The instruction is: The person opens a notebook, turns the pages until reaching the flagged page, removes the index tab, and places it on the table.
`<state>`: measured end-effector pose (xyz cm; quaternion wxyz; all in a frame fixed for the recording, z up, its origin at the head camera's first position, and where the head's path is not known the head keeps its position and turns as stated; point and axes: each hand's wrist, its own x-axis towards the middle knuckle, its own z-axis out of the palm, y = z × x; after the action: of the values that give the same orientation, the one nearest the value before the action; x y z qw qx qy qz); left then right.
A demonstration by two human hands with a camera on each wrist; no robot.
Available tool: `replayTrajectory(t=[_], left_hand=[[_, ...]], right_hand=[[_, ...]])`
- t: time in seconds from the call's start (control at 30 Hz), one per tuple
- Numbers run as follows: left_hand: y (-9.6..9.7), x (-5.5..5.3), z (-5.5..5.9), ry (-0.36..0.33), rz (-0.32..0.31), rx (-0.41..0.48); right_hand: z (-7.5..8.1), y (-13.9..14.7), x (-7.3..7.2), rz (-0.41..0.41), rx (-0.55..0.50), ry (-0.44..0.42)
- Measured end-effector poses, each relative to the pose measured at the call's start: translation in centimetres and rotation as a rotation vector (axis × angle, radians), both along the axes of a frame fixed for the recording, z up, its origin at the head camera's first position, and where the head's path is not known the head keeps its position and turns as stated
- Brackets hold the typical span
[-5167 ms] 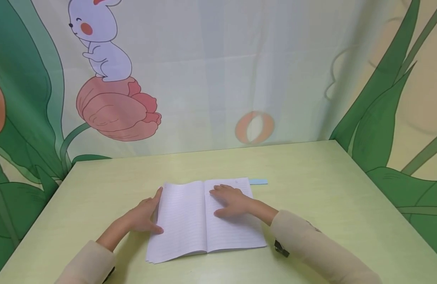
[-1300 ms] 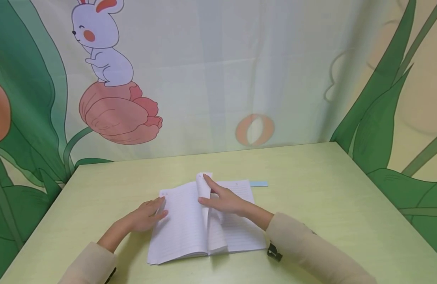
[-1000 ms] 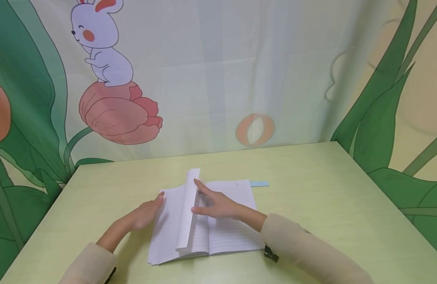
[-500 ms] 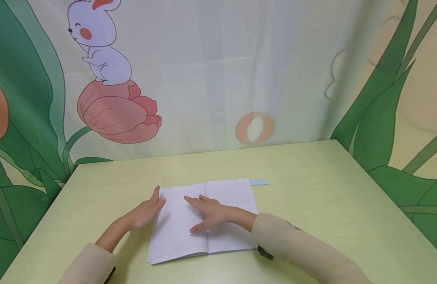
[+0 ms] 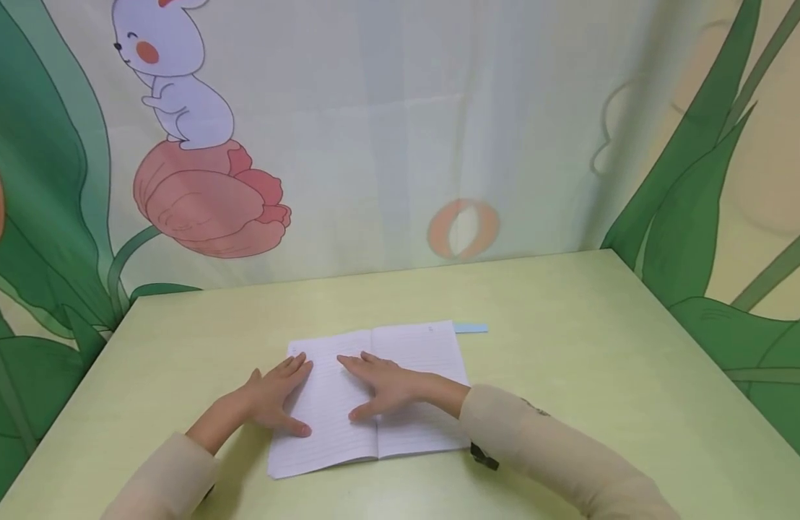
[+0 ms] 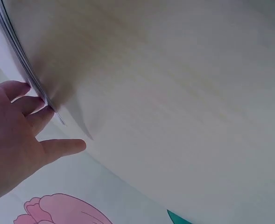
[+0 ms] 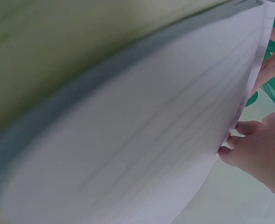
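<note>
An open notebook (image 5: 367,437) is seen laid flat on the pale yellow-green tabletop (image 5: 569,347), near side, slightly left of centre. White pages, faintly ruled, spread to left and right of a centre fold. Small printed marks can be made out at the far outer corners; too small to be read. The near edge of the left page (image 5: 328,448) is gently curved toward the fold; the right page (image 5: 426,433) is lying flatter. A light blue strip (image 5: 471,328) is seen poking out past the far right corner.

The left page is touched at its left edge by the left hand (image 5: 276,393); fingers (image 5: 297,368) extended over the margin, thumb set apart nearer on the paper. In the left wrist view, three fingertips are seen against the page edges. The right hand (image 5: 383,386) is reached across the fold from the right, with its fingers (image 5: 361,365) spread over the left page, and part of the right page is covered by its wrist. Both sets of fingers are relaxed and uncurled, nothing gripped. Beige sleeves (image 5: 556,448) are worn on both arms. A curtain (image 5: 348,144) printed with a rabbit and flowers is hung behind.
</note>
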<state>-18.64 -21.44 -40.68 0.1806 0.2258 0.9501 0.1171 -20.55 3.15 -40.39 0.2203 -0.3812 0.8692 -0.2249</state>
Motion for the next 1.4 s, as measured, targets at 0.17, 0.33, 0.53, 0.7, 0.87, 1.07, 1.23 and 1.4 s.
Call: replayTrajectory(t=[0.17, 0.33, 0.53, 0.7, 0.87, 1.07, 1.23, 1.4], left_hand=[[0.2, -0.3, 0.2, 0.003, -0.002, -0.038], [0.2, -0.2, 0.8, -0.001, -0.005, -0.039], [0.0, -0.2, 0.9, -0.008, -0.001, -0.031], [-0.1, -0.1, 0.6, -0.003, -0.001, -0.026], [-0.1, -0.1, 0.5, -0.006, 0.0, -0.025], [0.0, 0.0, 0.4, -0.007, 0.002, -0.022], [0.1, 0.1, 0.2, -0.007, -0.001, -0.02], [0.1, 0.1, 0.0, -0.006, -0.006, -0.014]], right_hand=[[0.3, 1.0, -0.5, 0.01, 0.003, 0.057], [0.0, 2.6, -1.3, -0.026, 0.037, 0.118], [-0.1, 5.0, -1.9, -0.095, 0.083, 0.161], [-0.5, 6.9, -2.5, -0.159, 0.129, 0.212], [-1.1, 8.6, -3.1, -0.203, 0.178, 0.257], [-1.1, 10.2, -3.4, -0.242, 0.251, 0.276], [-1.0, 10.8, -3.3, -0.241, 0.278, 0.269], [-0.9, 11.0, -3.1, -0.24, 0.253, 0.253]])
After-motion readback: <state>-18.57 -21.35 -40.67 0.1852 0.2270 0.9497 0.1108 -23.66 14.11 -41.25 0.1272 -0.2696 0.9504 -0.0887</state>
